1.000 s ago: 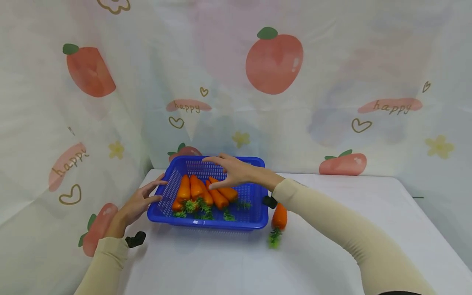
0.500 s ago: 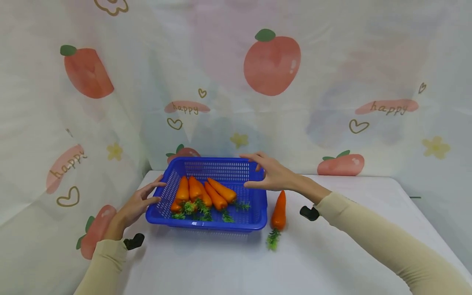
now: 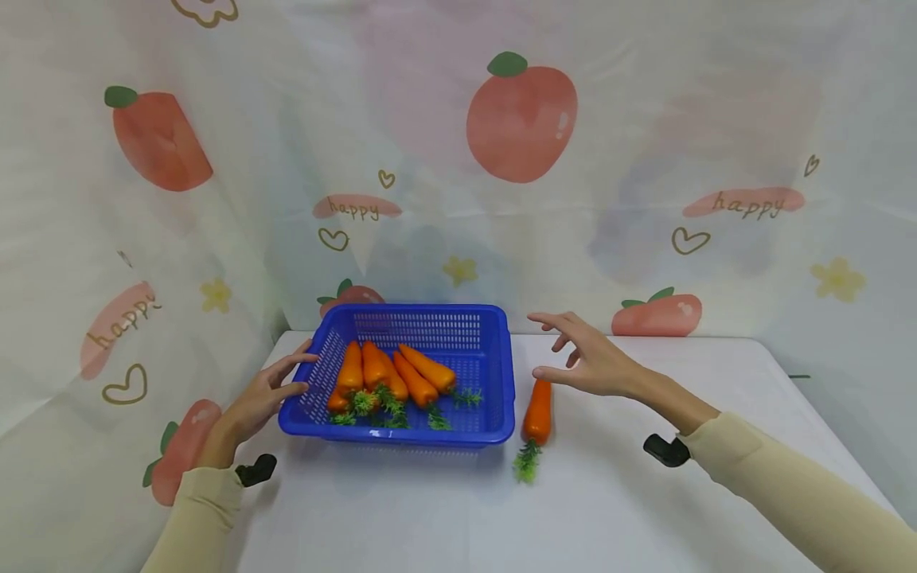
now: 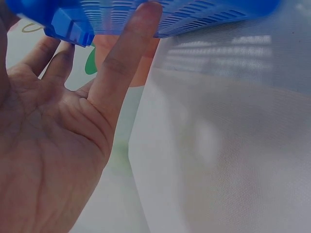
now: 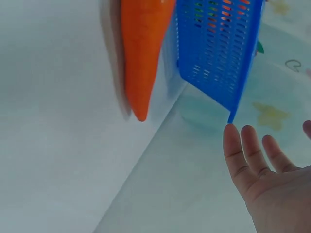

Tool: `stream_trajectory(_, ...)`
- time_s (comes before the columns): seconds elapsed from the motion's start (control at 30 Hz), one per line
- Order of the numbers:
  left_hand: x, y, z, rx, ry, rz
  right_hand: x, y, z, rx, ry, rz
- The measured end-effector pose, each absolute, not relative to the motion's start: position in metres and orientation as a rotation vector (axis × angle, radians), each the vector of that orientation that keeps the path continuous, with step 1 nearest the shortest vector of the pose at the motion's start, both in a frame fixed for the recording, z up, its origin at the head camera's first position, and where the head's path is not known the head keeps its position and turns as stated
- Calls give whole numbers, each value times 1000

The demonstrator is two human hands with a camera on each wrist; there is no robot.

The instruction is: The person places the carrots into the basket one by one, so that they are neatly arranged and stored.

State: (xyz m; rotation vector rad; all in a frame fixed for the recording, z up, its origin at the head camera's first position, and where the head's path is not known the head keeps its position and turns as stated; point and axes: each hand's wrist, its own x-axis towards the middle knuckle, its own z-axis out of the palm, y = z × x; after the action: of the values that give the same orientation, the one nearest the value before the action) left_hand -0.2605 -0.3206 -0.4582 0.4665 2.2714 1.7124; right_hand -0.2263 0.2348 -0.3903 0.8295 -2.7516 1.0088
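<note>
A blue perforated plastic basket (image 3: 401, 435) holds several orange carrots (image 3: 351, 368) with green leafy tops. My left hand (image 3: 254, 404) touches the basket's left side, its fingers mostly straight. From below, the left wrist view has the thumb (image 4: 121, 68) against the basket wall (image 4: 194, 17). To the right of the basket, one carrot (image 3: 537, 415) lies on the table, tip toward the back. Over that tip hovers my right hand (image 3: 595, 360), fingers spread and holding nothing. In the right wrist view, the same carrot (image 5: 142, 58) lies apart from the fingers (image 5: 236, 158).
The white table (image 3: 401, 517) has its back edge against a curtain (image 3: 430, 103) printed with fruit, hearts and flowers. Another stretch of the curtain hangs along the left side. A black wrist camera (image 3: 666, 450) sits below the right wrist.
My right hand has moved right, from over the basket to above the loose carrot, staying spread. The left hand keeps its place at the basket. The view has shifted slightly.
</note>
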Motion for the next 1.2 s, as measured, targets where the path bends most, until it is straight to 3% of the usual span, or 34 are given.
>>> stream_trajectory(0.87, -259, -318, -457, 444, 2305, 1702, -210, 236, -466, 473, -2885, 1190)
stream_trajectory(1.2, -260, -319, -456, 451, 2288, 1703, -214, 230, -476, 382, -2946, 1235)
